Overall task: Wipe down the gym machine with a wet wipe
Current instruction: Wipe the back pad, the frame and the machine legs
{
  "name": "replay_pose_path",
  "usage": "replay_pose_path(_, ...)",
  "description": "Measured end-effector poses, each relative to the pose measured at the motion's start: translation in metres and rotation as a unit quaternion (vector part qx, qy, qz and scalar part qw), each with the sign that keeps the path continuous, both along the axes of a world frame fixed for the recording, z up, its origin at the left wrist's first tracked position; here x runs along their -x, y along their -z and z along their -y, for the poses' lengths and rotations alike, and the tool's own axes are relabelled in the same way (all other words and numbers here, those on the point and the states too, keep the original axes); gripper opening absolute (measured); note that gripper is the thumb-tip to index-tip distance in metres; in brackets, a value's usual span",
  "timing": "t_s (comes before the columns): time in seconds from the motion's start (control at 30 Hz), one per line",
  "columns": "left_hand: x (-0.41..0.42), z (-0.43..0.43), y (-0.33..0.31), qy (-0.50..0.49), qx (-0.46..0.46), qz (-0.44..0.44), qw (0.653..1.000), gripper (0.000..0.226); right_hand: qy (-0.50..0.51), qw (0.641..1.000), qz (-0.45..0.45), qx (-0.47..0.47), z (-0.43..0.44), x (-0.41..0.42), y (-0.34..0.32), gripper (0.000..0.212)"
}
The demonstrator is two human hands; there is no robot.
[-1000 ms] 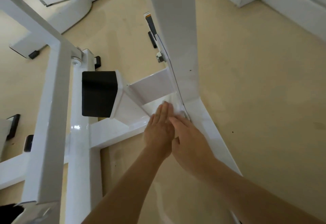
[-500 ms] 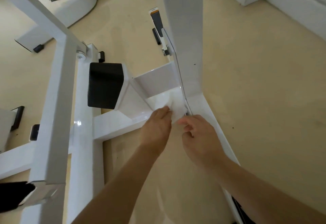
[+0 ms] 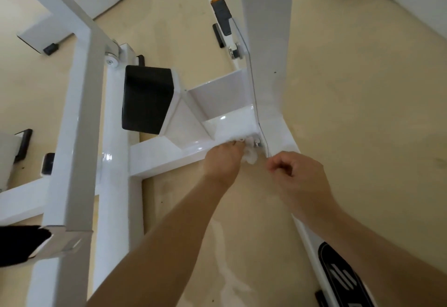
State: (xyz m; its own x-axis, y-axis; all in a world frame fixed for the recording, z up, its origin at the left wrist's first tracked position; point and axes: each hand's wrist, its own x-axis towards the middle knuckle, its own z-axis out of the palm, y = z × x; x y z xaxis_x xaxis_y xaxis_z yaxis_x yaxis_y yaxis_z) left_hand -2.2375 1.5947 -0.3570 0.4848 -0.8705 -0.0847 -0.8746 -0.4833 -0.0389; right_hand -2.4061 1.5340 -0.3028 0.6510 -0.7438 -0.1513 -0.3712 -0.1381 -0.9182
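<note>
Pulled back from the joint where both palms lay flat a second ago, the right hand point(image 3: 298, 177) now hangs clear of the gym machine point(image 3: 164, 157), its fingers curled into a loose fist with nothing visible in them. Only the left hand point(image 3: 223, 160) remains on the job. It grips the wet wipe point(image 3: 250, 157), which was spread flat earlier and is now bunched into a crumpled wad, and presses it against the white crossbar at the fingertips.

The wipe sits between the two hands, touching the left and apart from the right, just below a small metal bolt point(image 3: 257, 143) at the foot of the upright post point(image 3: 266, 41). A thin cable point(image 3: 251, 77) runs down that post's edge to a spot just beyond the right knuckles. Beyond the left hand and off to its left, a black pad point(image 3: 147, 99) is fixed to the glossy frame (the paint there catches the light). Behind the right forearm lies a dark footplate point(image 3: 338, 275) with pale stripes, and pale beige floor point(image 3: 362, 137) stretches away past the right hand.
</note>
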Motion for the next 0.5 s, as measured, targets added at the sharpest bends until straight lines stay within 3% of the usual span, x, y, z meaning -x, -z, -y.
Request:
replay_pose_path(0.07, -0.005, -0.011, 0.010, -0.054, -0.001, -0.021, 0.998, 0.026, -0.014, 1.000, -0.004, 0.007, -0.003, -0.002, 0.000, 0.031)
replay_pose_path(0.23, 0.005, -0.031, 0.013, -0.168, 0.152, -0.067, 0.972, 0.024, -0.039, 0.999, -0.027, 0.023, -0.009, -0.007, -0.001, 0.028)
replay_pose_path(0.37, 0.021, -0.006, 0.002, -0.135, 0.041, -0.117, 0.983, 0.031, -0.071, 0.992, -0.087, 0.062, -0.020, -0.022, -0.006, 0.024)
replay_pose_path(0.5, 0.005, -0.005, -0.012, -0.186, 0.078, -0.225, 0.953, 0.016, -0.177, 0.977, -0.099, 0.071, -0.015, -0.047, -0.007, 0.031)
